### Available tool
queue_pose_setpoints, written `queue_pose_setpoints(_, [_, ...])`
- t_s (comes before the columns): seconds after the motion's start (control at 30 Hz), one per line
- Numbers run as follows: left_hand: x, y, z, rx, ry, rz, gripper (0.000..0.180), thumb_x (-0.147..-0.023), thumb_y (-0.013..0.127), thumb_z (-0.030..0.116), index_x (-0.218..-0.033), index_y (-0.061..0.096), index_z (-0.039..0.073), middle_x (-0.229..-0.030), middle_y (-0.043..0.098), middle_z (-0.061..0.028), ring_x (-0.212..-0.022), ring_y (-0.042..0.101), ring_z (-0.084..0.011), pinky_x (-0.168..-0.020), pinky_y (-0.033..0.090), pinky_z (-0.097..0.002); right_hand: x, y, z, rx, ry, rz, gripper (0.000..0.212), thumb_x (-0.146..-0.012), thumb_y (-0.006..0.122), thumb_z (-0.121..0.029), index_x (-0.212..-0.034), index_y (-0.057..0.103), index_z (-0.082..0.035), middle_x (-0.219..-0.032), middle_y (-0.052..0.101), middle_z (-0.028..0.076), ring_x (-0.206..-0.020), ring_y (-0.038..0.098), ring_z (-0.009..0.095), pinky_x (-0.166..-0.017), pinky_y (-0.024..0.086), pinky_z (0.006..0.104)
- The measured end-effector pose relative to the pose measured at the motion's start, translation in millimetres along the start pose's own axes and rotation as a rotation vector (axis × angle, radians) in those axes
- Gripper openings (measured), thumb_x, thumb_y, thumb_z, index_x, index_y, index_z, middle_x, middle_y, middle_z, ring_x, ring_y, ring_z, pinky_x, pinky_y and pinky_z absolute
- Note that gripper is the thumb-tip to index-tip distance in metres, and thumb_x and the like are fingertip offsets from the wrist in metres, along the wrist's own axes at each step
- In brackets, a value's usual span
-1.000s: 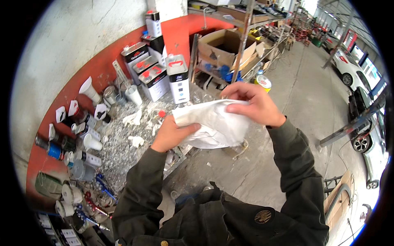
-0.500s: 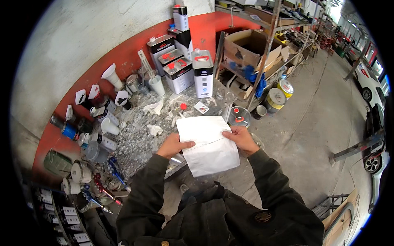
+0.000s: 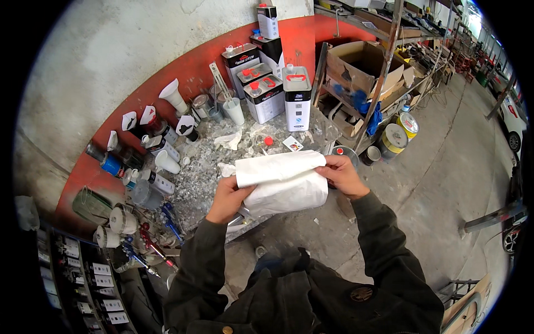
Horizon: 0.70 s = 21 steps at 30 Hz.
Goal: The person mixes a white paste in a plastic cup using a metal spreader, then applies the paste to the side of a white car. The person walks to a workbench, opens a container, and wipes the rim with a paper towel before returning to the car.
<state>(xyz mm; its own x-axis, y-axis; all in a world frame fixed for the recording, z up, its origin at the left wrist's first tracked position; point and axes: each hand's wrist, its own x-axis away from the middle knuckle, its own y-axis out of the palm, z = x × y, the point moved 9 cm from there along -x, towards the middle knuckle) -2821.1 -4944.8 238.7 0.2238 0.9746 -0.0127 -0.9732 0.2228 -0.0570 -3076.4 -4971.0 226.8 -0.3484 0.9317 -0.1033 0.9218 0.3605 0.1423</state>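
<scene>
A white sheet, paper or cloth, hangs between my hands over the bench's front edge. Its upper part is folded over in a broad band. My left hand pinches its left edge, thumb on the front. At the upper right corner, my right hand grips the sheet with thumb and fingers. Just beyond the sheet, a red cap and a small printed card lie on the paint-spattered bench. Crumpled white scraps lie to their left.
Rectangular tins stand at the back of the bench. A white cup holds mixing sticks. Along the left are bottles, cups and spray guns. To the right are a rusty shelf post, a cardboard box and floor drums.
The sheet, hanging long before, is now folded over at the top and shorter. My right hand has risen slightly to the right. The view has shifted left, so the bench sits further right.
</scene>
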Motion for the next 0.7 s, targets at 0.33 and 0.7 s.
queue_pose_setpoints(0.33, [14, -9, 100, 0.032, 0.460, 0.221, 0.028, -0.084, 0.065, -0.004, -0.112, 0.063, -0.001, -0.098, 0.068, -0.0085, -0.083, 0.065, -0.0126, -0.074, 0.052, -0.0257, -22, 7, -64, 0.010, -0.347, -0.013, 0.026, -0.079, 0.049, 0.016, -0.088, 0.070, 0.002, -0.101, 0.067, 0.008, -0.097, 0.061, 0.014, -0.085, 0.045, 0.0270])
queue_pose_setpoints(0.7, [-6, -34, 74, 0.486, 0.121, 0.281, 0.028, -0.094, 0.051, 0.007, -0.120, 0.055, -0.001, -0.108, 0.063, -0.0085, -0.092, 0.064, -0.0143, -0.079, 0.052, -0.0258, -52, 27, -101, 0.239, -0.521, -0.077, 0.034, -0.067, 0.039, 0.020, -0.071, 0.065, -0.001, -0.100, 0.064, 0.009, -0.091, 0.060, 0.017, -0.081, 0.045, 0.0262])
